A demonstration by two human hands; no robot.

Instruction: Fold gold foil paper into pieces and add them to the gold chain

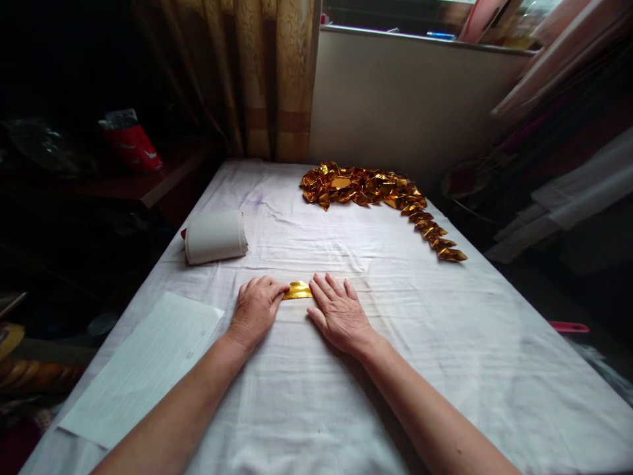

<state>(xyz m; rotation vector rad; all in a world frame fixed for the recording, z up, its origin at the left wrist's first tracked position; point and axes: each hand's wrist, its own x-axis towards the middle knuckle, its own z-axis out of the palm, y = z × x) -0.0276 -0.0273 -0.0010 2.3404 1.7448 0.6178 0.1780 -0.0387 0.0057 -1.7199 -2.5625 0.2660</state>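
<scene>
A small strip of shiny gold foil paper (297, 289) lies flat on the white cloth, between my two hands. My left hand (257, 309) pinches its left end between thumb and fingers. Stretched out flat, my right hand (340, 313) rests palm down at the strip's right end, with its fingertips on or against the foil. Whatever part of the foil is under the right fingers is hidden. Farther back, a chain of folded gold foil pieces (366, 187) is heaped and trails off to the right.
The table (425, 382) wears a wrinkled white cloth. A curled stack of pale paper (216, 236) sits at its left, beyond a flat printed sheet (148, 369). A red container (131, 145) stands on a dark side table. Behind hangs a gold curtain (257, 79); clothes (583, 178) hang at right.
</scene>
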